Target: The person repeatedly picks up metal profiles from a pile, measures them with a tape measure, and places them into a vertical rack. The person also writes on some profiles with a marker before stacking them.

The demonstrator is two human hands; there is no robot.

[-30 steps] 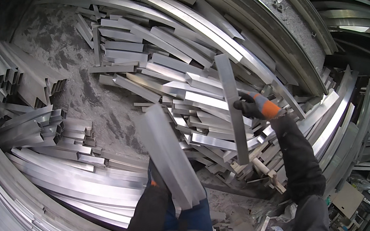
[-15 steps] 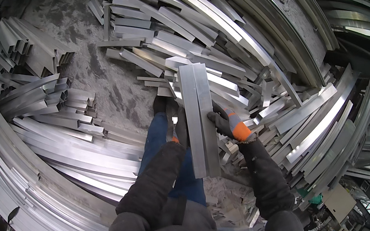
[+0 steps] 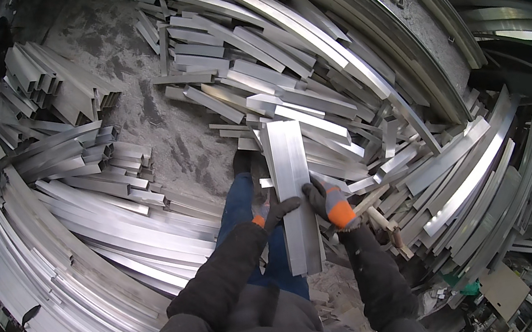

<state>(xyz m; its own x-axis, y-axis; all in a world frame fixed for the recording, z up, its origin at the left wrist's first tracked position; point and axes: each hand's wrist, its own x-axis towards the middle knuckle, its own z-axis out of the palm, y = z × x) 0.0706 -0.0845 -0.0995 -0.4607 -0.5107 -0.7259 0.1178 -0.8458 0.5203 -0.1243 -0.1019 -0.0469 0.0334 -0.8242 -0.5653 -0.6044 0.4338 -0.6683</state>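
Together, left hand (image 3: 278,210) and right hand (image 3: 328,203) clasp metal profiles (image 3: 292,168).

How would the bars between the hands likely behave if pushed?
The held bars look stiff: their long edges run straight. Their smooth, shiny faces may slide against each other. Being flat-sided, they seem unlikely to roll.

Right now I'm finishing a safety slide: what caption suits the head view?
Gloved left hand and right hand hold metal profiles between them, with cut offcuts heaped beyond.
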